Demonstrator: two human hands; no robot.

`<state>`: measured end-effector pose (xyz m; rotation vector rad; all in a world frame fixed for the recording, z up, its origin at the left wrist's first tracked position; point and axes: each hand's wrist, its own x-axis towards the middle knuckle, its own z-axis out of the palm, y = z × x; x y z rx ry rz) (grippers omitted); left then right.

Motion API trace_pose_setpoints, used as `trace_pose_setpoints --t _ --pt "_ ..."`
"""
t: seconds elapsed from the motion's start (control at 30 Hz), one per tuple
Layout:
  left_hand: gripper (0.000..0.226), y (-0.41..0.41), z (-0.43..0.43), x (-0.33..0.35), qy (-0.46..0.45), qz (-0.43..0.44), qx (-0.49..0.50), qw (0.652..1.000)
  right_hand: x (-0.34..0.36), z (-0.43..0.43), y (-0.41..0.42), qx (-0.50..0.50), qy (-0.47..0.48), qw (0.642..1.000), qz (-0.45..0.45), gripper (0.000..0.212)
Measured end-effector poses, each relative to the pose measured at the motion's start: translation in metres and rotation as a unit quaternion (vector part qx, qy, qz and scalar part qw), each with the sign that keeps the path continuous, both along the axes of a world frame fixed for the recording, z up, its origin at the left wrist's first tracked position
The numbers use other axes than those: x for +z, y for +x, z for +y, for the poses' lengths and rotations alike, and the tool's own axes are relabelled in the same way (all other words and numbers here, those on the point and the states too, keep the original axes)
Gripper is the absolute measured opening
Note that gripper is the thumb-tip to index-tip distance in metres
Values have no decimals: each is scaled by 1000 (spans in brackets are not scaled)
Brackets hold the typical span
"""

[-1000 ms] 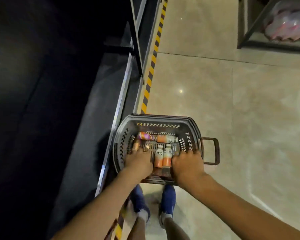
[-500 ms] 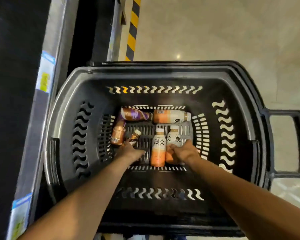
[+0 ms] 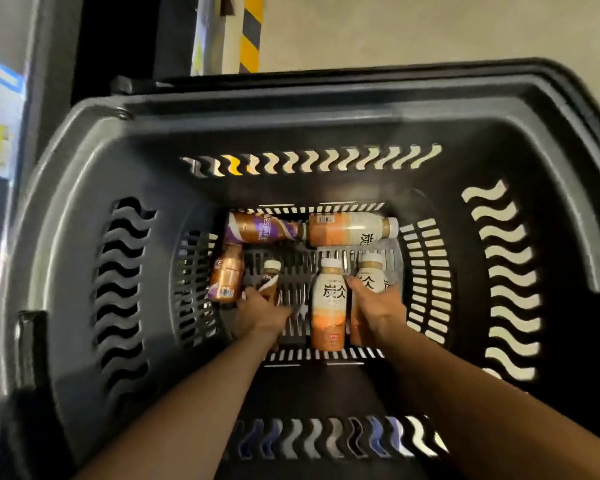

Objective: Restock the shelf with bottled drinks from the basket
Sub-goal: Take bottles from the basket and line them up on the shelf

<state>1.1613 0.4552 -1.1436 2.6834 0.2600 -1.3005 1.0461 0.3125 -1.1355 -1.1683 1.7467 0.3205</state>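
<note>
A black plastic basket [image 3: 84, 237] fills the view, with several bottled drinks lying on its slotted floor. My left hand [image 3: 260, 313] is shut on a small brown bottle [image 3: 270, 277] with a white cap. My right hand [image 3: 378, 311] grips a cream and orange bottle [image 3: 371, 277]. Right beside it lies another cream and orange bottle [image 3: 328, 310], untouched. At the far side lie a purple and copper bottle [image 3: 260, 230] and a third cream and orange bottle [image 3: 350, 228]. A copper bottle [image 3: 226, 278] lies at the left.
The shelf edge [image 3: 0, 126] with blue and yellow price tags runs along the left of the basket. Yellow and black floor tape [image 3: 250, 32] and beige tiles [image 3: 430, 29] show beyond the basket's far rim.
The view has dropped closer into the basket. Both hands went from the near rim down to the floor of the basket and closed on bottles.
</note>
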Motion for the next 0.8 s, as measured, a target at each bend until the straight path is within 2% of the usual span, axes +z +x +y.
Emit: trace_pose_setpoints --t 0.07,0.2,0.23,0.37,0.5,0.63,0.8 --pt "76 1 -3 30 -59 36 90 994 27 -1 -7 16 15 1000 10 88" --pt "62 -4 -17 133 -153 83 161 972 122 -6 -13 26 24 999 -33 63" --pt "54 -5 -22 166 -182 95 179 962 155 -8 -11 39 27 998 -39 60" --pt "33 -10 -47 325 -278 106 233 926 290 -14 -3 64 21 995 -77 67" --pt "25 -18 -71 494 -362 81 244 896 455 -25 4 66 -12 986 -151 34" --pt "27 -14 -86 647 -432 42 243 868 613 -37 14 65 -82 970 -218 40" --pt "30 -14 -83 809 -516 -24 198 833 778 -44 14 87 -129 939 -306 62"
